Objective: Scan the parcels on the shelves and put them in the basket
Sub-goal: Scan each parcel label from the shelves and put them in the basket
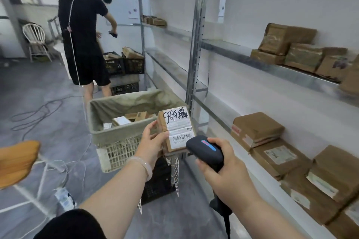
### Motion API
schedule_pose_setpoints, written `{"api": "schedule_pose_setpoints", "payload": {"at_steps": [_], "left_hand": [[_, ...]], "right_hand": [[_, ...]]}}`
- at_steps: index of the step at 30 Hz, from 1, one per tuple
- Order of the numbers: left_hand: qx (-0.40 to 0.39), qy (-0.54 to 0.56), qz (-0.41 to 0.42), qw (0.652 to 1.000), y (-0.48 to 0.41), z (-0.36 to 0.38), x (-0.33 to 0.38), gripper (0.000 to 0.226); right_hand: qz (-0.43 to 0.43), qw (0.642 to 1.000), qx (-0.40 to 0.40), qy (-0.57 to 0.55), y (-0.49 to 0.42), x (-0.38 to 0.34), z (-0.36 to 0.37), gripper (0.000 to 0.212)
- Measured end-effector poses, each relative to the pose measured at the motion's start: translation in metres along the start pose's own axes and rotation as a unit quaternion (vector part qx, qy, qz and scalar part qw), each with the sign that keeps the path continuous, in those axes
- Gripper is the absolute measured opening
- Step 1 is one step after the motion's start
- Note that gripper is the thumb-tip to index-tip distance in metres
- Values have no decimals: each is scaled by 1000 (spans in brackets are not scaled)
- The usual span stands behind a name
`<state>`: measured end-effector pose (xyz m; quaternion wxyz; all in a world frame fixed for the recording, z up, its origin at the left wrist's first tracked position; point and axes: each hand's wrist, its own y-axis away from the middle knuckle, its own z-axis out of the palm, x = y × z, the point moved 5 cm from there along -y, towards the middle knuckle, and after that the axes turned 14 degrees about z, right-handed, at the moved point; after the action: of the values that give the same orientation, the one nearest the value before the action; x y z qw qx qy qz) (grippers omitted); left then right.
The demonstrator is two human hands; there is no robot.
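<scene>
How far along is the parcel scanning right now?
Done: a few parcels lie in the basket. In hand: the left hand holds a parcel while the right hand points the scanner at its label. Left: many boxes sit on the shelves.

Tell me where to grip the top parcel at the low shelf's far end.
Grip the top parcel across its aisle-facing end, coming from the aisle: it lies flat on another parcel, with the wall behind and a shelf overhead.
</scene>
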<state>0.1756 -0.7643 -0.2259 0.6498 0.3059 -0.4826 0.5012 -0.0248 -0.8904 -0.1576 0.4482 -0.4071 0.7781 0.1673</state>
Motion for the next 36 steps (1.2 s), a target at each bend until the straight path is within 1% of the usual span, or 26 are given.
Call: {"api": "schedule_pose_setpoints", "payload": {"at_steps": [8, 12, 16, 21, 28, 36], "left_hand": [[73, -20, 8, 997, -41, -4, -13, 62], [94, -35, 5, 995, -51, -8, -20, 58], [105, -32, 13, 994, -63, -12, -23, 56], [104, -46, 0, 994, -82, -23, -29, 57], [106, -19, -14, 994, -132, -51, -38, 56], [99, -12, -47, 994, -234, -110, -46, 54]], "right_hand": [[-31, 996, -70, 41, -53, -11, -16, 42], [-28, 995, -89, 42, -68, -11, -22, 42], [-31, 993, -99, 53, -78, -12, -20, 43], [-29, 992, -106, 59, -98, -18, -10, 42], [-20, 989, -118, 83, -136, -31, 31, 41], [23, 990, -106, 91, -215, -59, 125, 44]]}}
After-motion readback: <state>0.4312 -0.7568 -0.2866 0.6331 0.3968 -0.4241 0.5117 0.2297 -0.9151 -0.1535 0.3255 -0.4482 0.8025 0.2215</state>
